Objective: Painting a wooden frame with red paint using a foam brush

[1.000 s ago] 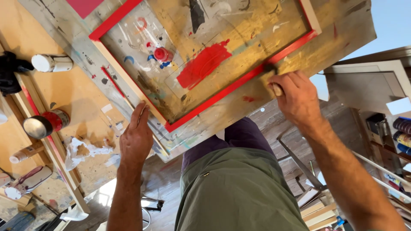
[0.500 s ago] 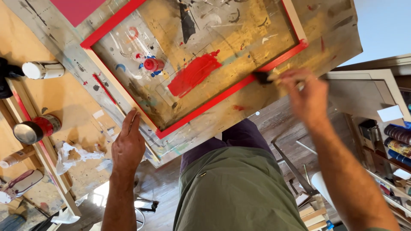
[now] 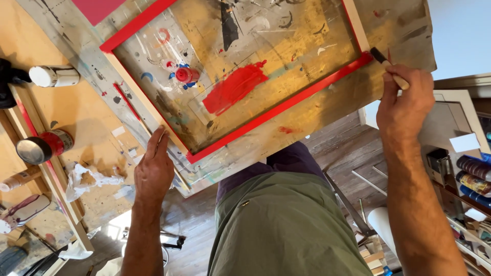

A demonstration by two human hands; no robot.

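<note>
A wooden frame [image 3: 279, 110] with red-painted edges lies on a paint-stained board [image 3: 317, 128]. My right hand [image 3: 404, 99] grips a small paintbrush [image 3: 388, 66], its dark bristles touching the frame's right corner. My left hand [image 3: 153, 168] lies flat with fingers together against the frame's lower left side, steadying it. Inside the frame there is a smear of red paint [image 3: 235, 87] and a small red paint bottle [image 3: 186, 75] lying on its side.
A workbench covered in brown paper [image 3: 76, 117] holds an open red paint can [image 3: 43, 145], a white can [image 3: 53, 75] and crumpled paper [image 3: 87, 179]. Shelves with paint tubes [image 3: 473, 176] stand at the right. My legs and a wooden floor [image 3: 337, 148] are below.
My right hand has slid the brush along the frame's lower red edge to its right corner. My left hand stays pressed on the frame's left side.
</note>
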